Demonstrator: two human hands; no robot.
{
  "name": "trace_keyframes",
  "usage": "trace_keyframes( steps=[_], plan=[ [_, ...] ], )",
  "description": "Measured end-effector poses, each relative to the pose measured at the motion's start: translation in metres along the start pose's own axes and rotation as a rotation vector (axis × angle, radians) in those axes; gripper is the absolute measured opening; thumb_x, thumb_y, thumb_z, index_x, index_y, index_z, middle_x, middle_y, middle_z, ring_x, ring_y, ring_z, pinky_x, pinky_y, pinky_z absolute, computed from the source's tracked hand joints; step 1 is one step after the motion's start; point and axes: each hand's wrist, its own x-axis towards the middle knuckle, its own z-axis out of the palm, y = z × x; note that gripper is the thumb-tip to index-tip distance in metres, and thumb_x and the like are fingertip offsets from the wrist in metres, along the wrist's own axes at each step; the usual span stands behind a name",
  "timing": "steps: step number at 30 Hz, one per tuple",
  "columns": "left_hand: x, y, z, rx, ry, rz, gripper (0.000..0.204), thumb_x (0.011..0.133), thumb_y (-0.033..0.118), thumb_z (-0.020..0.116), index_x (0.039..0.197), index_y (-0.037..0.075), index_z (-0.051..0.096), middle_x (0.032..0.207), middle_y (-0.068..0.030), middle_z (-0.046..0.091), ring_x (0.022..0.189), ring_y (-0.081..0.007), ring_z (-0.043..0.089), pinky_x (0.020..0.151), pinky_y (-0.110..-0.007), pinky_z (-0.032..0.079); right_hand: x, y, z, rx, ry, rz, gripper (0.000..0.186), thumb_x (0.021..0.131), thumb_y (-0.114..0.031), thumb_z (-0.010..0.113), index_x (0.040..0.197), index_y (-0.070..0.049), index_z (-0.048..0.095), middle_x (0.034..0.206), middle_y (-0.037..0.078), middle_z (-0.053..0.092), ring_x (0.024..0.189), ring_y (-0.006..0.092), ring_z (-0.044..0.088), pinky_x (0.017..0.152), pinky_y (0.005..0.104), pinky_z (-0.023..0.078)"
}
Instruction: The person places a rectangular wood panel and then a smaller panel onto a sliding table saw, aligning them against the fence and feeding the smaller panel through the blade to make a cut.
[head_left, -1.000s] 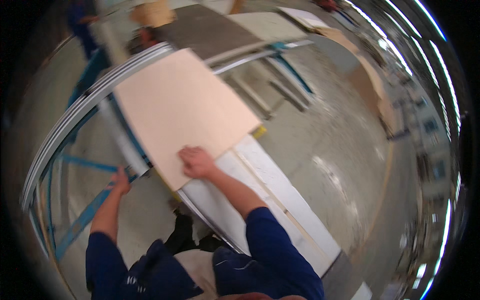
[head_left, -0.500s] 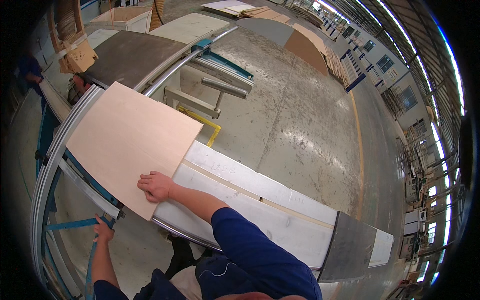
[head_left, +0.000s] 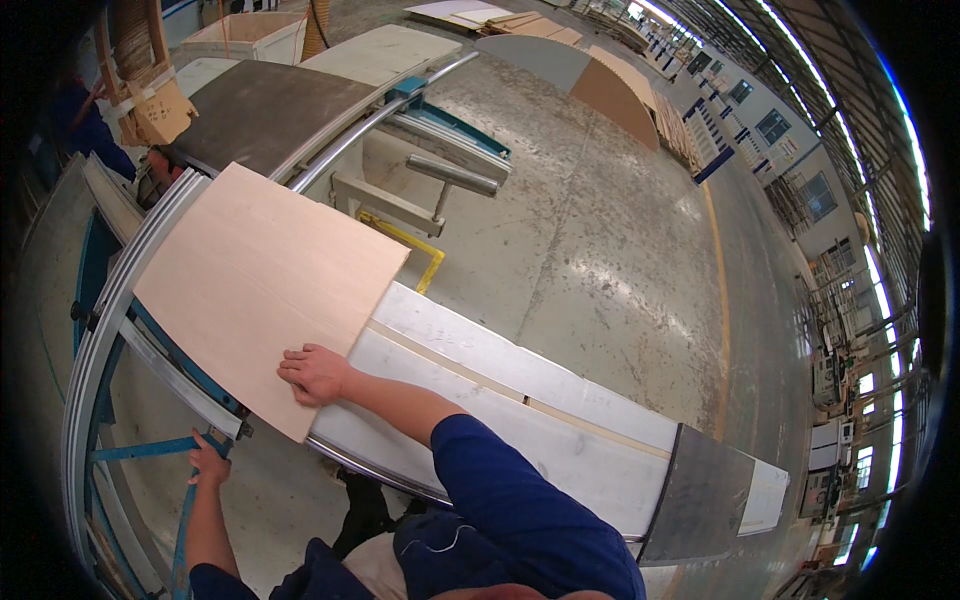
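Observation:
A pale, thin plywood board (head_left: pixel 260 280) lies flat across the sliding table, its far left edge along the aluminium fence (head_left: pixel 120 270). My right hand (head_left: pixel 315 375) rests on the board's top face near its right edge, palm down with fingers apart and slightly bent. Lower left, my left hand (head_left: pixel 210 460) is closed round a blue metal bar (head_left: pixel 187 500) of the support frame. The silver sliding table (head_left: pixel 480 420) runs from under the board toward the lower right, passing beneath my right forearm.
Beyond the board is a dark machine table (head_left: pixel 275 110) with a round steel rail (head_left: pixel 350 130). A yellow bracket (head_left: pixel 430 268) juts out beside the machine. Stacked boards (head_left: pixel 615 95) stand on the floor farther off. Another person in dark blue (head_left: pixel 95 130) is at the far left.
The board and my right hand have shifted very slightly to the right in view. The other person at the far left has changed posture. My left hand keeps its hold.

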Motion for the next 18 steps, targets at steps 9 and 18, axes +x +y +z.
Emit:
trace_keyframes(
  steps=[9,18],
  plan=[
    [0.011,-0.009,0.004,-0.021,0.010,0.052,0.141,0.078,0.017,0.090,0.164,0.031,-0.021,0.155,-0.0275,0.032,0.145,-0.0464,0.031,0.101,-0.090,0.023,0.001,0.001,0.000,0.004,0.005,-0.010,0.036,0.080,-0.018,0.062,0.113,-0.003,0.065,0.115,0.011,0.070,0.123,0.0300,0.062,0.088,0.0436,0.052],
    [0.014,-0.004,0.005,-0.005,-0.013,-0.002,0.139,0.081,0.018,0.089,0.164,0.033,-0.021,0.156,-0.0263,0.030,0.147,-0.0439,0.030,0.105,-0.087,0.022,0.002,0.000,0.001,0.005,0.059,-0.023,0.036,0.080,-0.018,0.062,0.113,-0.003,0.065,0.115,0.011,0.070,0.121,0.0296,0.062,0.089,0.0436,0.052]
  ],
)
